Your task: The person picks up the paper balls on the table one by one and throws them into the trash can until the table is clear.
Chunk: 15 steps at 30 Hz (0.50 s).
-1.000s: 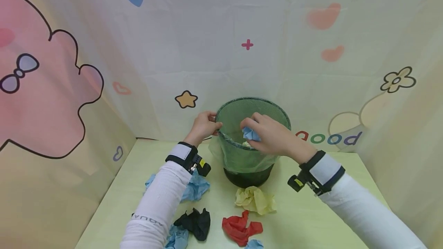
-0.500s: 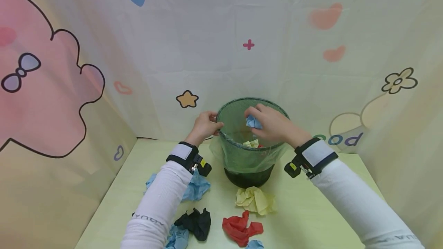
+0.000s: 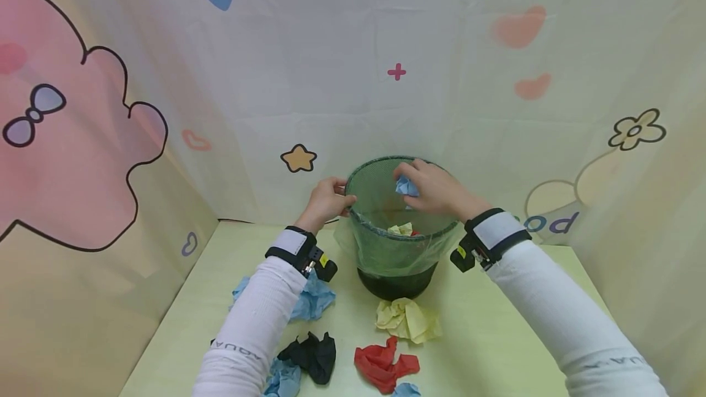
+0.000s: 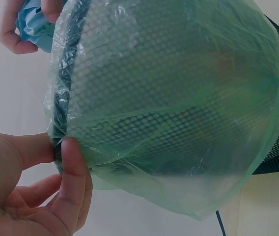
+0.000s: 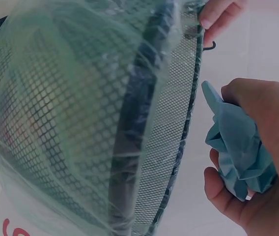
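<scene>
A mesh wastebasket point(image 3: 398, 283) with a green plastic bag point(image 3: 386, 256) folded over its rim stands at the back of the table. My left hand point(image 3: 324, 204) pinches the rim and bag on the left side, thumb and fingers on either side of the edge in the left wrist view. Over the basket's mouth, my right hand point(image 3: 436, 189) holds a crumpled ball of blue paper point(image 5: 240, 147) between thumb and fingers, above the rim in both wrist views. Yellow crumpled paper point(image 3: 401, 229) and a bit of red show inside the basket.
In front of the basket lie yellow crumpled paper point(image 3: 408, 320), red paper point(image 3: 384, 365) and black paper point(image 3: 314, 357). Blue crumpled pieces point(image 3: 313, 299) lie on the left, partly under my left forearm. A printed curtain point(image 3: 331, 78) hangs close behind the basket.
My right hand has moved slightly back and to the right over the basket's mouth with the blue paper, uncovering the yellow paper inside. My left hand has stayed on the rim.
</scene>
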Tool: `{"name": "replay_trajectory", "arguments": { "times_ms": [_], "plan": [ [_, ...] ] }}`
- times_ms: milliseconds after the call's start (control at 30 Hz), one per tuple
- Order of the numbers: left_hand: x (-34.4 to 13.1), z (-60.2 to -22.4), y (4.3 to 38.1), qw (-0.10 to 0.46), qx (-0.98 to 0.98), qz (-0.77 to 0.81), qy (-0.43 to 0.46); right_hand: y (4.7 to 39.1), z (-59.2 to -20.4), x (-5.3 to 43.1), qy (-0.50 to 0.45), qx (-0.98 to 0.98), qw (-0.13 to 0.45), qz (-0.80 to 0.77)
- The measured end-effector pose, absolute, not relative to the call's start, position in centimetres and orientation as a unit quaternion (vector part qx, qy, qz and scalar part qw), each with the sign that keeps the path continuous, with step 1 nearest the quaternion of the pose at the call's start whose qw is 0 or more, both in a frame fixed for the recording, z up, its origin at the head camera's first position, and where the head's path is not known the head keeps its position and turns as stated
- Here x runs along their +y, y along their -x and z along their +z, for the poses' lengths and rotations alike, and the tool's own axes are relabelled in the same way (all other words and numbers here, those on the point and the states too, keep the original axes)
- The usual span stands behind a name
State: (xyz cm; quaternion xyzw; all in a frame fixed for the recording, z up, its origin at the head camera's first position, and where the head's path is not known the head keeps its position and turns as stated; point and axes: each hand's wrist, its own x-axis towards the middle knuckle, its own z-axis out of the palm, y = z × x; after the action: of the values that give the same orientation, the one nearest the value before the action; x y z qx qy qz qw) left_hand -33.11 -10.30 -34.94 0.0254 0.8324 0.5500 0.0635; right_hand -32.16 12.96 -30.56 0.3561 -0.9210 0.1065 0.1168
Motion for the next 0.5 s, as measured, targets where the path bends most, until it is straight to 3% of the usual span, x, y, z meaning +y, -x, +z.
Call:
{"name": "replay_trajectory", "arguments": {
  "times_ms": [500],
  "plan": [
    [-10.38, -34.94, 33.15, 0.061, 0.832, 0.551, -0.029, 32.95, -30.14, 12.92, -0.322, -0.939, 0.065, 0.098]
  ]
}}
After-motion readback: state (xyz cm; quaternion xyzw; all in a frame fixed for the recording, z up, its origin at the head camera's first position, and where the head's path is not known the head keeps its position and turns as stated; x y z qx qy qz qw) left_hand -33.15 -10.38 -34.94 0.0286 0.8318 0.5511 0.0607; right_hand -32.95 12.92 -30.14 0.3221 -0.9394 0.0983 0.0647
